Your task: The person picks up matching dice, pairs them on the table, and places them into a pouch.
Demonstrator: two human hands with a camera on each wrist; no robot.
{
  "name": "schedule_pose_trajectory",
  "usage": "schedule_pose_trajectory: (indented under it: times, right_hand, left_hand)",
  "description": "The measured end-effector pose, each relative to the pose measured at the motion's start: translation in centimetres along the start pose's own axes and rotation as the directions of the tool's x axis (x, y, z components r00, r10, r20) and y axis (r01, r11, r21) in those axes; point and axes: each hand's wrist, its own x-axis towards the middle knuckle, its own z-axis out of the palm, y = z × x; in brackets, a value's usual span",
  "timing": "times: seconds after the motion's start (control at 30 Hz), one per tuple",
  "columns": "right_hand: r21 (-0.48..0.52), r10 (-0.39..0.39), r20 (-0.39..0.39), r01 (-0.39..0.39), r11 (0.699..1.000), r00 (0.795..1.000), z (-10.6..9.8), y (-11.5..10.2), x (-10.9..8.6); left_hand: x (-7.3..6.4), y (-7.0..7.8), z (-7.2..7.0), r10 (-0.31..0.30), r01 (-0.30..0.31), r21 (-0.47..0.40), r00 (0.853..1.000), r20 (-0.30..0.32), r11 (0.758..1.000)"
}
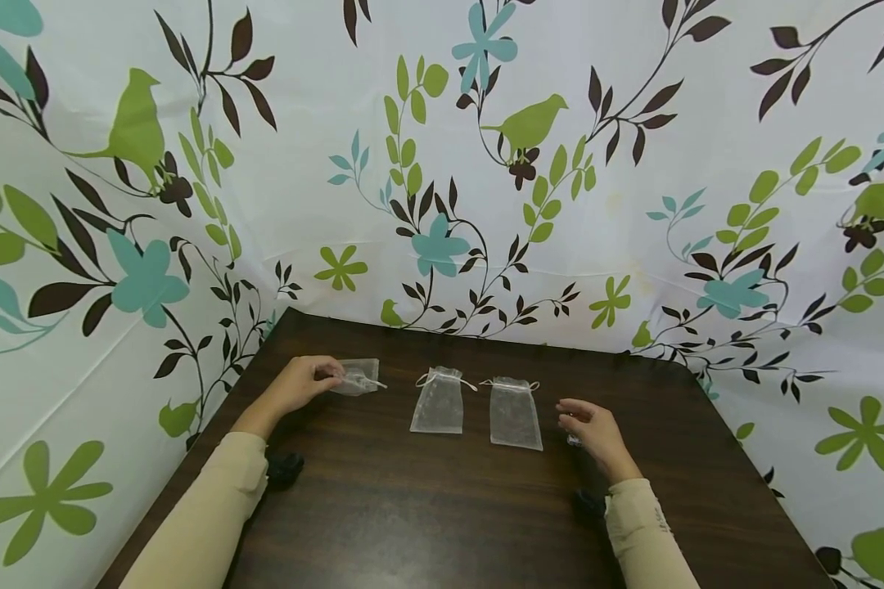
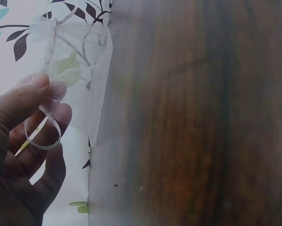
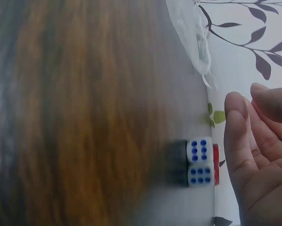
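Left hand (image 1: pixel 295 384) and right hand (image 1: pixel 597 433) extend over the dark table (image 1: pixel 412 507), the left pinching a sheer pouch, the right relaxed with fingers loosely bent.

Furthest left, this held pouch (image 1: pixel 363 372) reaches rightward from the fingertips in the head view, a drawstring end pointing right. From the left wrist, its gathered neck lies beside the thumb and a cord loop hangs against the fingers; the hand hides part of it, so its exact long axis cannot be told.

Next, the middle pouch (image 1: pixel 438 407) lies flat, neck toward the patterned cloth (image 1: pixel 383 49), wide base toward the person, long axis leaning slightly so the base sits left. Just beside it, the right pouch (image 1: pixel 516 419) points its neck the same way, its base slanting right; their facing cord ends nearly meet.

Near the right hand, two white dice (image 3: pixel 199 162) with blue pips touch each other, a mostly hidden red thing (image 3: pixel 216 162) behind them.
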Motion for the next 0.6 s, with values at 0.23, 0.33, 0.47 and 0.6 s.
schedule_pose_trajectory:
  times: [0.23,0.33,0.47,0.6]
  right_hand:
    - [0.020,-0.004,-0.002,0.004,1.000,1.000,-1.0,0.9,-0.4]
    - [0.022,0.008,-0.009,-0.008,1.000,1.000,-1.4,1.2,-0.7]
    - [0.000,0.016,-0.012,-0.016,1.000,1.000,-1.9,1.7,-0.9]
    - [-0.044,0.018,-0.023,-0.019,0.999,1.000,-2.3,1.9,-1.2]
  left_hand:
    - [0.1,0.2,0.0,-0.002,0.002,0.003,1.000,0.011,1.000]
    - [0.1,0.3,0.0,-0.001,0.001,0.002,1.000,0.011,1.000]
    - [0.0,0.3,-0.1,-0.004,0.004,-0.003,1.000,0.008,1.000]
    - [0.0,0.3,-0.2,-0.010,0.010,-0.004,1.000,0.010,1.000]
